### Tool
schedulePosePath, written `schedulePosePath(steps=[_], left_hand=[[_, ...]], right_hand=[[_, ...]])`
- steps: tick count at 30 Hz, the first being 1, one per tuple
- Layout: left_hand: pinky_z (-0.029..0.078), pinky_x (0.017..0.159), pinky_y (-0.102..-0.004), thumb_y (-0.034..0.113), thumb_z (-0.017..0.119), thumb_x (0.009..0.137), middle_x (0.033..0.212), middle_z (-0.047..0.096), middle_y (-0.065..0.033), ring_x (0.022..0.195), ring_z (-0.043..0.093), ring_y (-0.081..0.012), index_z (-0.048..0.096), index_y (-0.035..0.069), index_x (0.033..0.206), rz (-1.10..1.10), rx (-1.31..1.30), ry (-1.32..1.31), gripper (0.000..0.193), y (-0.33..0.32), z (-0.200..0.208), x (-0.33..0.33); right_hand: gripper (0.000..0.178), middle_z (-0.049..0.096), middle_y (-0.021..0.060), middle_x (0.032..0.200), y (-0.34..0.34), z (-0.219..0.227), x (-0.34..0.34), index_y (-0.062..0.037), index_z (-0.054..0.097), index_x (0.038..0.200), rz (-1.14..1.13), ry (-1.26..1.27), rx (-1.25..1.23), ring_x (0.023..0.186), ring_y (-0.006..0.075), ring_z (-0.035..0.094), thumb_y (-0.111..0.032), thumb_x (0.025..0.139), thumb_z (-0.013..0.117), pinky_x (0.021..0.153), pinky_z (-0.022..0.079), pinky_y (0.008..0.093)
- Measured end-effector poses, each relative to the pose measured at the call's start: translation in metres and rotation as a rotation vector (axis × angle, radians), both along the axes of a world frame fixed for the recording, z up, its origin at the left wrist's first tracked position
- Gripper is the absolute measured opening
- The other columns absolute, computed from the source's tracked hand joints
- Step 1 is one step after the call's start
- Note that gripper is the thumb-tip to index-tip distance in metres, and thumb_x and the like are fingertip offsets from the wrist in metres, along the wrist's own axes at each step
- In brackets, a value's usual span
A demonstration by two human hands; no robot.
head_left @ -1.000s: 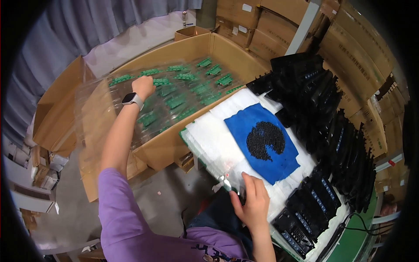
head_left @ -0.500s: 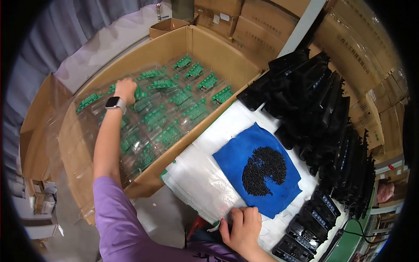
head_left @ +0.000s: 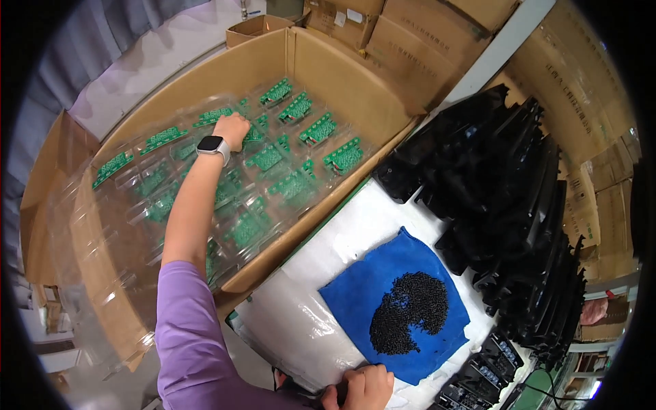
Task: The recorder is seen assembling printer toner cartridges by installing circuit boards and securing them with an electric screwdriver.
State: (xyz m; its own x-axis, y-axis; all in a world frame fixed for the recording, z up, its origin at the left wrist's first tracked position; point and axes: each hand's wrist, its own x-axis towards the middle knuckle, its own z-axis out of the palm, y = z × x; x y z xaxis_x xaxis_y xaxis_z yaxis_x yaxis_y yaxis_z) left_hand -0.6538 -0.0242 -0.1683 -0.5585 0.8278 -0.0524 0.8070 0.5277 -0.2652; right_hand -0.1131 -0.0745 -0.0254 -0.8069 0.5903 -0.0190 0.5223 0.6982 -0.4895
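Observation:
My left hand (head_left: 233, 131), with a watch on its wrist, is inside the large cardboard box (head_left: 342, 72) at the left. Its fingers are closed on a green circuit board (head_left: 254, 134), partly hidden by the hand. Several more circuit boards (head_left: 320, 130) lie around it in clear plastic trays (head_left: 130, 236). My right hand (head_left: 365, 387) rests at the near edge of the white-covered table, fingers curled; what they grip, if anything, is hidden. Beyond it, small black parts (head_left: 427, 297) lie heaped on a blue cloth (head_left: 355, 280).
Black plastic housings (head_left: 478, 184) are piled along the table's right side, with more housings (head_left: 488, 369) nearer to me. The white table covering (head_left: 294, 314) borders the box wall. Stacked cartons (head_left: 424, 41) stand behind, and an open carton (head_left: 51, 198) is at far left.
My left hand has moved right across the trays, a circuit board still beside its fingers. My right hand stays by the table edge. The whole view has shifted slightly.

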Motion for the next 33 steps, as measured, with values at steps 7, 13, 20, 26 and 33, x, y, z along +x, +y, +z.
schedulePosePath(steps=[7,13,20,26,33], left_hand=[[0.05,0.084,-0.0376,0.008,0.069,0.06,0.112,0.056,-0.0145,0.111,0.051,-0.0286,0.065,0.005,0.096,0.207,0.092,0.166,0.036,0.018,0.041,-0.01],[0.047,0.091,-0.0384,0.006,0.065,0.069,0.118,0.052,-0.0089,0.118,0.046,-0.0257,0.057,0.006,0.109,0.349,0.088,0.166,0.041,-0.016,0.004,-0.056],[0.045,0.093,-0.0403,0.01,0.065,0.072,0.125,0.051,-0.0119,0.119,0.045,-0.0286,0.05,0.005,0.12,0.423,0.15,0.035,0.05,-0.023,-0.026,-0.08],[0.047,0.092,-0.0399,0.016,0.073,0.061,0.121,0.053,-0.016,0.118,0.046,-0.0334,0.058,0.003,0.11,0.536,-0.046,-0.087,0.053,-0.01,0.031,-0.052],[0.054,0.077,-0.0392,0.006,0.071,0.064,0.104,0.051,-0.0157,0.096,0.06,-0.0312,0.049,0.003,0.105,0.525,0.28,0.209,0.047,-0.025,0.029,-0.051]], right_hand=[[0.03,0.05,0.0124,0.087,0.007,-0.002,0.001,-0.0082,0.056,0.092,-0.054,0.01,-0.132,0.084,0.0329,0.048,-0.023,0.068,0.064,0.072,0.036,0.0478],[0.026,0.049,0.011,0.081,0.017,-0.005,-0.001,-0.0087,0.058,0.087,-0.016,0.031,-0.043,0.079,0.0306,0.048,-0.024,0.067,0.065,0.069,0.037,0.0454],[0.022,0.047,0.0096,0.074,0.017,-0.001,-0.012,-0.0093,0.057,0.082,-0.035,0.082,0.018,0.068,0.0281,0.048,-0.021,0.064,0.065,0.058,0.035,0.0418],[0.02,0.045,0.0102,0.071,0.018,0.002,-0.019,-0.0084,0.057,0.08,-0.007,0.149,-0.007,0.064,0.0275,0.046,-0.017,0.064,0.064,0.055,0.035,0.0403],[0.022,0.045,0.0118,0.069,0.023,0.0,-0.019,-0.0058,0.056,0.08,0.006,0.183,-0.083,0.062,0.0283,0.045,-0.012,0.059,0.062,0.055,0.035,0.0417]])
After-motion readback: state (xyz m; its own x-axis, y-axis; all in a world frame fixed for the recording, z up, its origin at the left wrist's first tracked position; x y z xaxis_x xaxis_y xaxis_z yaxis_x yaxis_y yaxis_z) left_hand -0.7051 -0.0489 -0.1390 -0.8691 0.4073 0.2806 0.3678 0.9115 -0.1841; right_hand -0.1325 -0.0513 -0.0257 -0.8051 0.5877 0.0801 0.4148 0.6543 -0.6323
